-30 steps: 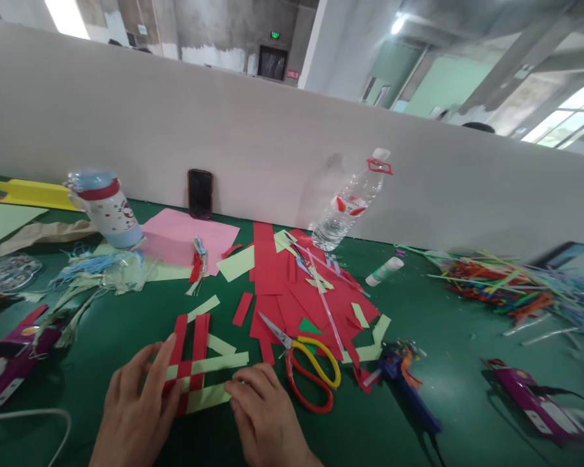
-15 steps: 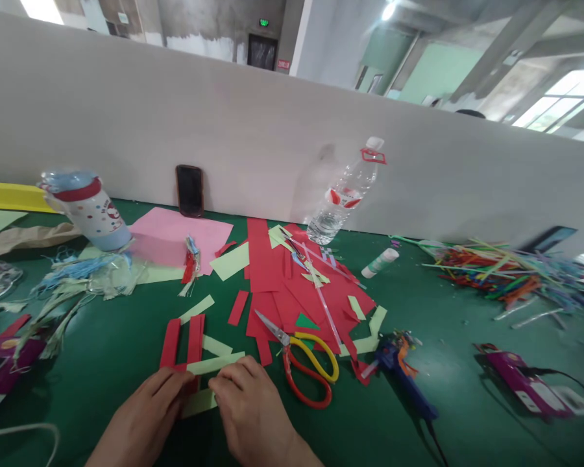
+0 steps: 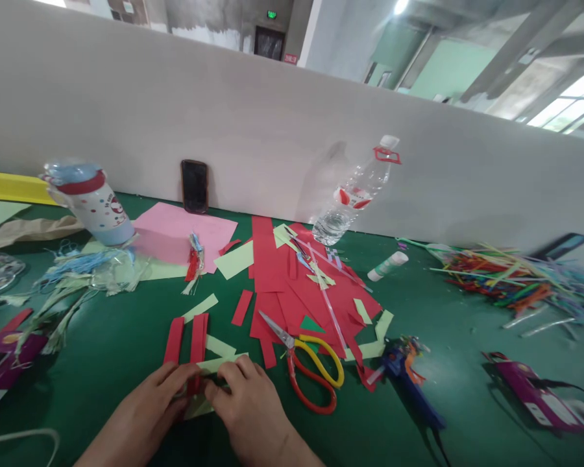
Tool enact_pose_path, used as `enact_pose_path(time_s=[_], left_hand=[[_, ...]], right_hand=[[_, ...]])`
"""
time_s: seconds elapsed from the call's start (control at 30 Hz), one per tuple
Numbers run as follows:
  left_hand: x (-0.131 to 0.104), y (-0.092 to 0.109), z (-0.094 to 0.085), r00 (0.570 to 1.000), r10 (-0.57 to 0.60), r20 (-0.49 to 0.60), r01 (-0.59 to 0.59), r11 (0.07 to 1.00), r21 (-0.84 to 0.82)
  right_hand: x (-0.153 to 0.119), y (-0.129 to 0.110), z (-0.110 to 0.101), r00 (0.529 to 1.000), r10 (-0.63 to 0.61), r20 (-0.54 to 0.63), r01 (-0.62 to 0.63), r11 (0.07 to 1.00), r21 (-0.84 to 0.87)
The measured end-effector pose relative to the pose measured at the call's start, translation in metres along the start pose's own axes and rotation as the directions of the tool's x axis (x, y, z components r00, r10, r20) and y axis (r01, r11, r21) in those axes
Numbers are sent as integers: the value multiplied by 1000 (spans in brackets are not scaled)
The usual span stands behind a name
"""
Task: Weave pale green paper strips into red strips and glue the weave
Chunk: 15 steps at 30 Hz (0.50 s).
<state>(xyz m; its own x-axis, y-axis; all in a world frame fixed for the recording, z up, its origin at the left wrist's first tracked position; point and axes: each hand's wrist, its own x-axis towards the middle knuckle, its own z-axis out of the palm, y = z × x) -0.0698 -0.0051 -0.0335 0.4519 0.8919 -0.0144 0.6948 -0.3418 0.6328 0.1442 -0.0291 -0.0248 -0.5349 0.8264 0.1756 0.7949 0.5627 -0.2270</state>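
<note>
At the near edge of the table my left hand (image 3: pixel 158 399) pinches a small red paper strip (image 3: pixel 194 385), its fingers curled around the left end. My right hand (image 3: pixel 250 402) is closed at the strip's other side, thumb and fingertips nearly meeting those of the left. Pale green paper strips (image 3: pixel 217 364) lie above and under the fingers, partly hidden. Just beyond the hands are two upright-lying red strips (image 3: pixel 174 340) and more pale green pieces. Scissors (image 3: pixel 302 363) with one yellow and one red handle rest open to the right of my right hand.
Red paper sheets (image 3: pixel 272 314) are piled mid-table, with a water bottle (image 3: pixel 353 194) behind. Right are a glue stick (image 3: pixel 388 266), a blue glue gun (image 3: pixel 413 383) with cord and a bundle of coloured sticks (image 3: pixel 506 279). A tumbler (image 3: pixel 95 207) and phone (image 3: pixel 194 186) stand left.
My right hand has moved closer to my left, and the fingers now meet around the red strip. The camera view has shifted slightly, so everything sits a little further right.
</note>
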Motion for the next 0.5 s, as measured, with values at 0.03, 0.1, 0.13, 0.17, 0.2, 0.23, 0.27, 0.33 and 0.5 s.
enact_pose_path(time_s=[0.03, 0.1, 0.13, 0.17, 0.2, 0.23, 0.27, 0.33, 0.5], left_hand=[[1, 1, -1, 1000, 5, 18, -5, 1000, -5], [4, 2, -2, 997, 15, 78, -16, 1000, 13], [5, 0, -1, 992, 16, 122, -20, 999, 37], [5, -2, 0, 987, 11, 162, -21, 998, 63], [6, -4, 2, 981, 2, 193, -18, 996, 85], [5, -7, 3, 979, -10, 204, -11, 995, 97], [5, -10, 5, 979, -23, 201, 3, 995, 98], [2, -12, 6, 983, -54, 177, 40, 996, 78], [0, 2, 0, 973, -149, 176, 141, 988, 59]], right_hand=[[0, 0, 0, 1000, -7, 2, 7, 1000, -6], [-1, 1, 0, 1000, -27, 13, 27, 1000, 3], [-2, 1, 0, 999, -31, 16, 31, 999, 19], [-3, 2, -1, 999, -33, 15, 32, 999, 42], [-5, 4, -2, 999, -31, 13, 30, 997, 75], [-6, 6, -3, 1000, -18, 5, 17, 994, 111], [-7, 8, -4, 1000, 8, -10, -6, 990, 143], [-8, 15, -8, 995, 87, -47, -78, 982, 170], [4, 28, -21, 988, 149, 31, -152, 982, 109]])
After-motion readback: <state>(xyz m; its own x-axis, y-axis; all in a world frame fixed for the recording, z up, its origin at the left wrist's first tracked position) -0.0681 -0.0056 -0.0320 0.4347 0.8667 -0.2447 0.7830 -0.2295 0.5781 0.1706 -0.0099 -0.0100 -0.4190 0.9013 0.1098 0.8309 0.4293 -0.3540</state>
